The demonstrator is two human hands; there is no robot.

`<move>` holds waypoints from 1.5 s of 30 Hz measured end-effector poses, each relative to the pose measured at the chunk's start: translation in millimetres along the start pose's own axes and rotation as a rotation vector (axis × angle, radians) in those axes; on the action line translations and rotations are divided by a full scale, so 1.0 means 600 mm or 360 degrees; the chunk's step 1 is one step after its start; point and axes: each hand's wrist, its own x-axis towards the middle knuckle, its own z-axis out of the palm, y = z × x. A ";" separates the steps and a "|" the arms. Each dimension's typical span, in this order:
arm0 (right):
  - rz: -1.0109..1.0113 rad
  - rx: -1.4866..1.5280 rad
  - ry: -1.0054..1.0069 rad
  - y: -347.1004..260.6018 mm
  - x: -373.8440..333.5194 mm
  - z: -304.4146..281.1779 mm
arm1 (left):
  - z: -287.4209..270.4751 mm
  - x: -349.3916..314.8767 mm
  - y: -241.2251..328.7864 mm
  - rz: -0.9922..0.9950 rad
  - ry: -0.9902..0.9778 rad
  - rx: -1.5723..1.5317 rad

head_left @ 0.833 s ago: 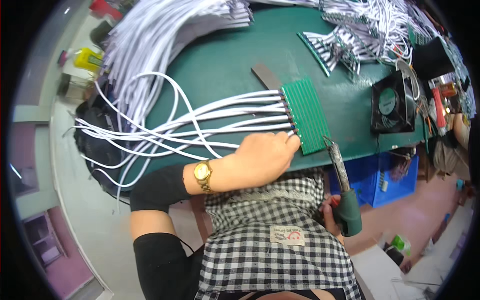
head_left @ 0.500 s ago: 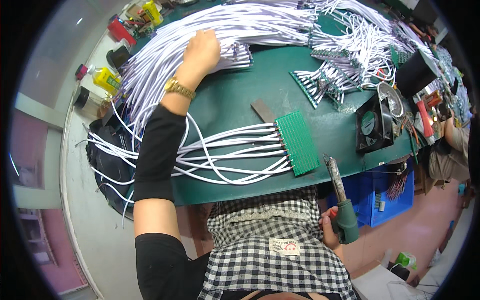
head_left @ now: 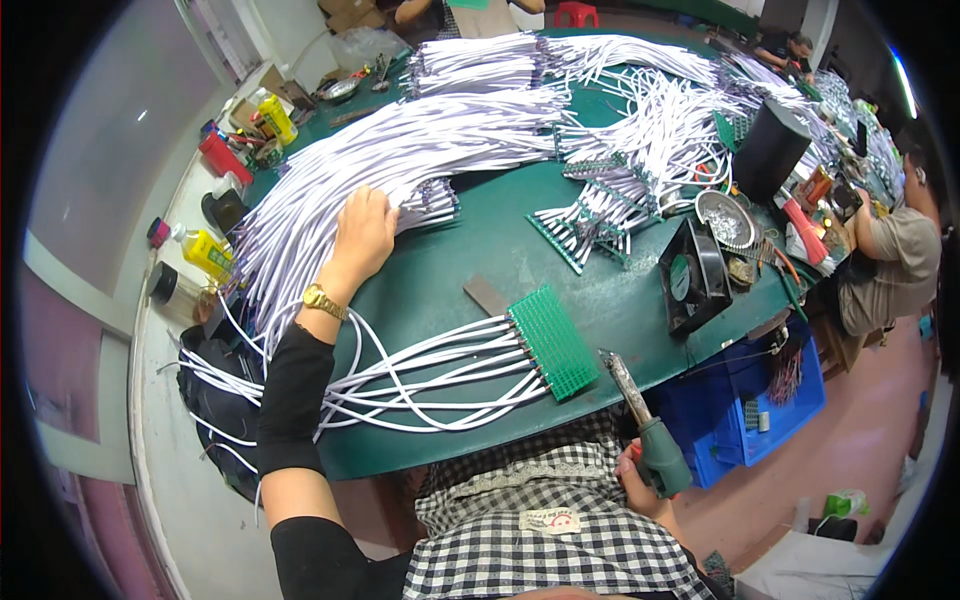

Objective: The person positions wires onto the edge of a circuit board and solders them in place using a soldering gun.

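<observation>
My left hand, with a gold watch on its wrist, is closed over the near side of a large bundle of white cables; its fingertips are partly hidden. In my right hand, low at the table's edge, is a soldering iron with a green handle, its metal shaft tilted up and to the left. Just beyond the iron's tip lies a green circuit board. Several white wires run from its left edge toward the left, passing near my left forearm.
A dark flat bar lies by the board. To the right stand a black fan, a metal dish and a black cylinder. Yellow bottles line the left side. A blue bin sits below the table; other people work beyond.
The view has tilted up, showing more of the far table and room. My left hand has come slightly nearer to me along the cable bundle. The iron stays in my right hand.
</observation>
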 end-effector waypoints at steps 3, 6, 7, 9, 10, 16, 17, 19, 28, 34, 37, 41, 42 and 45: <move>0.0037 0.0006 -0.0094 0.001 0.008 0.002 | 0.005 0.005 -0.009 -0.0229 0.0120 0.0185; -0.0161 -0.0259 -0.0204 0.020 0.014 -0.005 | 0.002 0.013 -0.001 -0.0427 -0.0063 0.0269; -0.0150 -0.0234 -0.0186 0.021 0.015 -0.005 | -0.003 0.017 0.001 -0.0425 -0.0061 0.0262; -0.0126 -0.0193 -0.0162 0.020 0.013 -0.003 | -0.014 0.022 0.001 -0.0585 -0.0388 0.0231; -0.0106 -0.0141 -0.0147 0.019 0.013 -0.001 | -0.015 0.022 -0.004 -0.0585 -0.0384 0.0229; -0.0029 -0.0083 -0.0127 0.016 0.009 -0.001 | -0.006 0.013 -0.033 -0.0451 -0.0401 0.0189; -0.0036 -0.0080 -0.0126 0.017 0.008 -0.001 | -0.003 0.007 -0.039 -0.0454 -0.0232 0.0130; -0.0069 -0.0120 -0.0099 0.019 0.008 -0.003 | -0.007 0.005 -0.037 -0.0450 -0.0059 0.0064; -0.0001 0.0040 -0.0048 0.022 0.001 -0.007 | -0.205 0.073 -0.003 -0.0278 -0.0236 0.0111; 0.0225 0.0256 -0.0079 0.023 -0.004 -0.011 | -0.385 0.092 -0.046 0.0008 0.0745 0.0374; 0.0187 0.0345 -0.0132 0.023 0.000 -0.010 | -0.521 0.041 -0.076 0.0035 0.1401 0.0635; 0.0224 0.0448 -0.0068 0.026 0.005 -0.010 | -0.571 -0.018 -0.080 -0.0312 0.1338 -0.0359; 0.0223 0.0454 -0.0066 0.024 0.007 -0.010 | -0.549 -0.031 -0.062 -0.0338 0.0945 -0.0557; 0.0113 0.0440 -0.0033 0.034 0.010 -0.014 | -0.463 -0.079 -0.080 -0.0330 0.0095 -0.0597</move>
